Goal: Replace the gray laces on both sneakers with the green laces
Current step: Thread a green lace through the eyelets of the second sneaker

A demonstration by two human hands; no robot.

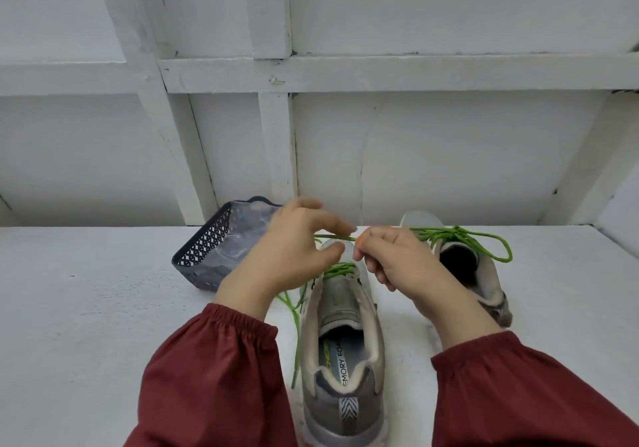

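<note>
Head view: a person in dark red sleeves (214,370) works over the near sneaker (342,353), which stands on the white bench (86,308) directly beneath the fingers with its heel toward the wearer. The right hand (397,266) has its fingers curled, pinching the green lace (335,237) just behind its orange tip. From that pinch the lace runs taut across to the left hand (290,253), whose fingers (340,227) are loosely bent above and below it; whether they actually grip the lace cannot be told. Below the fingers the same lace crosses the sneaker's upper eyelets, and a loose length trails down along the shoe's left side onto the bench. Beyond the right hand's fingers stands the far sneaker (487,277), a second green lace (463,235) tied in a bow on top. Behind the left hand's fingers, a dark lattice basket (204,249) sits near the white panelled wall (449,152).
</note>
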